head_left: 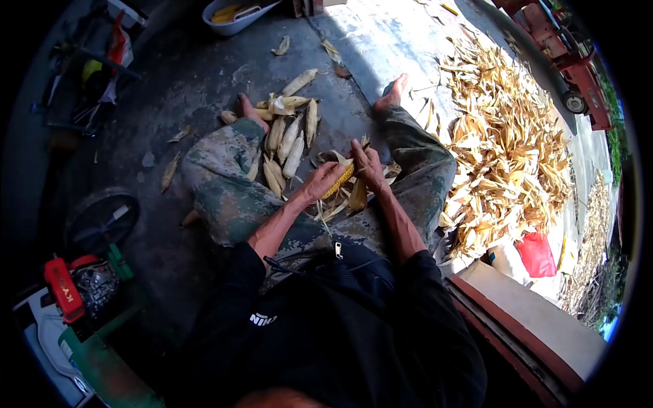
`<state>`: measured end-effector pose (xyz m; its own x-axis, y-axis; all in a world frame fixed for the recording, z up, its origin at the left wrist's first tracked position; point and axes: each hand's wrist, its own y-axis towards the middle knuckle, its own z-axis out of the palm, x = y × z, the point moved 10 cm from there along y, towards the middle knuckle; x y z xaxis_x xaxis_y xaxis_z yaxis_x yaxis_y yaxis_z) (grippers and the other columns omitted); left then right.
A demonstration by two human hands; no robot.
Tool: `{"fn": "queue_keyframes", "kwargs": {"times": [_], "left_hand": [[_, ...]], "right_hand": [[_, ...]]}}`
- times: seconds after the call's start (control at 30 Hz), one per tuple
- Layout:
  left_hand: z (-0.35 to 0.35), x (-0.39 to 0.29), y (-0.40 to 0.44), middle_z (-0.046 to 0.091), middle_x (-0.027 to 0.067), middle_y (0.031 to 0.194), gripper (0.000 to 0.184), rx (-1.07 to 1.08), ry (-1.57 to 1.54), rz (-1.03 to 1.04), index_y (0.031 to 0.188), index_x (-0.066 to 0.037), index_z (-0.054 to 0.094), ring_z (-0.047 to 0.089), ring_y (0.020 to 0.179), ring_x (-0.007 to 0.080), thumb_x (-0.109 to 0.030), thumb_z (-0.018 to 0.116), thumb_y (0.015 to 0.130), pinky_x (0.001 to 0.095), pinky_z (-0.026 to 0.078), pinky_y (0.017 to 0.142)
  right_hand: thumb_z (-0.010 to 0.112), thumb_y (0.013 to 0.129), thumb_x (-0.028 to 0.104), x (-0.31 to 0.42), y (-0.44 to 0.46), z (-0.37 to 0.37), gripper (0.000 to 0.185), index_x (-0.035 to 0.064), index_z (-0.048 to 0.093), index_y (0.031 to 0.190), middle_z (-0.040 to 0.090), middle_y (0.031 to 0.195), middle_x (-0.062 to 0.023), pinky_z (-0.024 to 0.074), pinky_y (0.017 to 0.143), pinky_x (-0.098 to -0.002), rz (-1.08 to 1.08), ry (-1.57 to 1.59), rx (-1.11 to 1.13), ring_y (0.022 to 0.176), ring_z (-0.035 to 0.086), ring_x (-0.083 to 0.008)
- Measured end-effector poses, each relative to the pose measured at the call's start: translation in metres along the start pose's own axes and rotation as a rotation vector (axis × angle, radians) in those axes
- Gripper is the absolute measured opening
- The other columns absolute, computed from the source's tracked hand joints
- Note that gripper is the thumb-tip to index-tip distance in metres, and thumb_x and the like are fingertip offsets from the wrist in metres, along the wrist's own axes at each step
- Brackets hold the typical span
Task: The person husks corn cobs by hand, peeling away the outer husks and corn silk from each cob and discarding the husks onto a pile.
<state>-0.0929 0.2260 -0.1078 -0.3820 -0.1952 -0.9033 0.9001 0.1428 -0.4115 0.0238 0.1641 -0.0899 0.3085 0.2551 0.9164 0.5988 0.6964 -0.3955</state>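
Observation:
Between my bent legs, my left hand point(323, 181) is wrapped round a yellow corn cob point(341, 179), its kernels partly bare. At the cob's upper right, my right hand point(368, 165) is closed on pale husk leaves, and a strip of husk point(358, 195) hangs below it. Several unhusked ears point(294, 155) lie on the floor just beyond my left hand. Loose husk pieces lie under the cob, partly hidden by my hands.
A large heap of dry husks point(507, 149) spreads at the right. A white basin point(238, 24) with yellow cobs stands at the top. A red and green machine point(65, 289) is at the lower left, and a red vehicle point(578, 78) at the upper right.

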Motion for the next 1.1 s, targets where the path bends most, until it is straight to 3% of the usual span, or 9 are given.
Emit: {"fn": "queue_keyframes", "kwargs": {"times": [0.17,0.23,0.3,0.47,0.57,0.77,0.87,1.0,1.1], "left_hand": [[-0.005,-0.084,-0.027,0.064,0.0203,0.118,0.070,-0.324,0.276,0.459,0.132,0.000,0.048,0.058,0.117,0.0309,-0.052,0.064,0.088,0.0347,0.045,0.095],[-0.004,-0.100,-0.034,0.063,0.0179,0.118,0.072,-0.365,0.349,0.528,0.130,0.000,0.050,0.060,0.114,0.0261,-0.052,0.069,0.085,0.0337,0.046,0.094],[0.002,-0.065,-0.020,0.064,0.0146,0.114,0.069,-0.122,0.175,0.249,0.126,0.001,0.055,0.060,0.109,0.0197,-0.051,0.072,0.083,0.0317,0.046,0.092],[-0.038,-0.020,0.000,0.064,0.0061,0.105,0.053,-0.263,-0.121,0.154,0.121,-0.001,0.057,0.058,0.100,0.0112,-0.048,0.052,0.098,0.0238,0.045,0.086],[-0.060,-0.064,-0.015,0.064,0.0098,0.105,0.046,-0.308,-0.569,0.275,0.117,-0.004,0.052,0.065,0.098,0.0203,-0.045,0.054,0.097,0.0343,0.054,0.085],[-0.083,-0.053,-0.019,0.063,0.0088,0.099,0.043,-0.462,-0.712,0.283,0.112,-0.006,0.051,0.067,0.090,0.0211,-0.040,0.066,0.091,0.0370,0.058,0.079],[-0.083,-0.049,-0.015,0.061,0.0055,0.100,0.044,-0.398,-0.613,0.225,0.111,-0.005,0.054,0.065,0.088,0.0166,-0.034,0.075,0.085,0.0324,0.055,0.077],[-0.078,-0.041,-0.014,0.055,0.0010,0.101,0.053,-0.462,-0.392,0.260,0.114,-0.004,0.053,0.056,0.090,0.0123,-0.033,0.082,0.079,0.0264,0.048,0.078],[-0.075,-0.049,-0.021,0.056,0.0015,0.100,0.057,-0.499,-0.264,0.266,0.112,-0.004,0.053,0.056,0.089,0.0126,-0.034,0.084,0.075,0.0267,0.048,0.076]], "right_hand": [[0.050,0.098,0.050,-0.037,-0.003,0.016,0.053,0.0012,0.067,0.084,0.060,0.067,-0.0018,0.0430,0.056,-0.0281,0.080,0.014,0.109,0.061,0.050,-0.0088],[0.046,0.099,0.051,-0.024,0.000,0.014,0.058,0.0005,0.065,0.078,0.061,0.069,-0.0032,0.0446,0.056,-0.0305,-0.582,-0.380,-0.008,0.061,0.054,-0.0099],[0.048,0.099,0.049,-0.074,0.025,-0.016,0.056,-0.0007,0.065,0.081,0.063,0.070,-0.0043,0.0450,0.057,-0.0355,-0.007,-0.252,-0.108,0.061,0.055,-0.0145],[0.048,0.098,0.046,-0.073,0.021,-0.025,0.059,-0.0099,0.063,0.088,0.060,0.072,-0.0293,0.0462,0.067,-0.0458,-0.018,-0.749,-0.199,0.070,0.064,-0.0400],[0.050,0.096,0.044,-0.180,0.044,-0.033,0.056,-0.0096,0.065,0.087,0.062,0.079,-0.0321,0.0467,0.072,-0.0485,0.004,-0.961,0.009,0.083,0.064,-0.0467],[0.050,0.096,0.036,-0.079,0.020,-0.025,0.047,-0.0079,0.065,0.101,0.067,0.084,-0.0262,0.0482,0.073,-0.0462,0.092,-0.815,-0.139,0.082,0.067,-0.0375],[0.046,0.099,0.025,-0.042,0.009,0.013,0.038,-0.0027,0.060,0.121,0.066,0.110,-0.0082,0.0494,0.083,-0.0323,-0.028,-0.078,0.108,0.093,0.062,-0.0163],[0.058,0.096,0.031,-0.014,-0.017,0.071,0.042,-0.0052,0.057,0.116,0.063,0.101,-0.0028,0.0486,0.078,-0.0254,0.157,0.456,0.394,0.087,0.058,-0.0108],[0.061,0.094,0.037,-0.035,-0.036,0.079,0.049,-0.0023,0.055,0.123,0.063,0.107,-0.0061,0.0492,0.080,-0.0269,0.329,0.131,0.510,0.095,0.060,-0.0131]]}}
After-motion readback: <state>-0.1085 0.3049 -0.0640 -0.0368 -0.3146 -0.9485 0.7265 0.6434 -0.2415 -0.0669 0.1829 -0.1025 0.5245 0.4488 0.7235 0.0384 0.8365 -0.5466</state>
